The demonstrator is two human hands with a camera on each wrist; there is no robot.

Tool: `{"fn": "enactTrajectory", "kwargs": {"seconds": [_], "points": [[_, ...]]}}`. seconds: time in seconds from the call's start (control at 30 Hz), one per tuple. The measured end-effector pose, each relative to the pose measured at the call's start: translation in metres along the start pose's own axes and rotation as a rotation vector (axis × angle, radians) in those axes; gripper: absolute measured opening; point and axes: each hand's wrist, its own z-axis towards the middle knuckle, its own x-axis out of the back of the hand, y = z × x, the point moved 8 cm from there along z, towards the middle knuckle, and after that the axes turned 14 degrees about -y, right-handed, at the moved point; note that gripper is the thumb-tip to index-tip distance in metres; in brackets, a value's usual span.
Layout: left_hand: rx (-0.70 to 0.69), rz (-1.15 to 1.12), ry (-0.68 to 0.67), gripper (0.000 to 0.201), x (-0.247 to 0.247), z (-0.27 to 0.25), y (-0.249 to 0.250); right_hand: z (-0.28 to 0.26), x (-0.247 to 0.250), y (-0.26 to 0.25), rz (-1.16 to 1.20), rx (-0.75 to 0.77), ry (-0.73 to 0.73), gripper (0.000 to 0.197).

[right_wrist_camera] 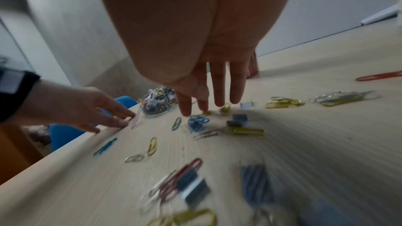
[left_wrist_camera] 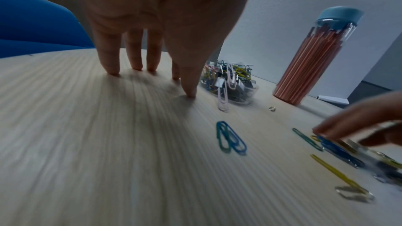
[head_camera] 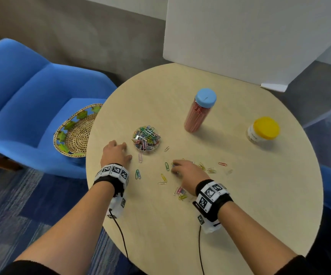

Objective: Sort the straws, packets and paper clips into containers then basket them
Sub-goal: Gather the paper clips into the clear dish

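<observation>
Head view is showing the left hand (head_camera: 114,153) resting spread fingers (left_wrist_camera: 112,61) on the counter (head_camera: 240,195) beside the dish (head_camera: 146,138) of clips, while the right hand (head_camera: 187,171) is pressing straight fingers (right_wrist_camera: 218,90) on loose clips (right_wrist_camera: 196,122) lying near the dish.

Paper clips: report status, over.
Left hand open, fingertips on round wooden table. Right hand open, raking loose coloured paper clips. Clear clip container heaped; nothing blocking.

Office lounge, blue armchair (head_camera: 31,108), round table (head_camera: 230,195) (carpeted floor)
</observation>
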Motion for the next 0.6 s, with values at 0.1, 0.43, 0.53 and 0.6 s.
{"fn": "enactTrajectory", "kwargs": {"seconds": [0.1, 0.43, 0.53, 0.6], "points": [[-0.025, -0.025, 0.066, 0.043, -0.007, -0.014, 0.005, 0.005, 0.02, 0.011, 0.059, -0.032, 0.104, 0.064], [-0.237, -0.12, 0.057, 0.056, -0.05, -0.041, 0.03, 0.023, 0.001, -0.026, -0.176, 0.016, 0.027, 0.073], [-0.344, -0.148, 0.044, 0.053, -0.051, -0.048, 0.039, 0.006, -0.003, -0.004, -0.029, 0.062, 0.016, 0.067], [-0.368, -0.124, 0.029, 0.044, -0.049, -0.051, 0.039, -0.007, 0.008, 0.035, 0.122, -0.019, 0.139, 0.053]]}}
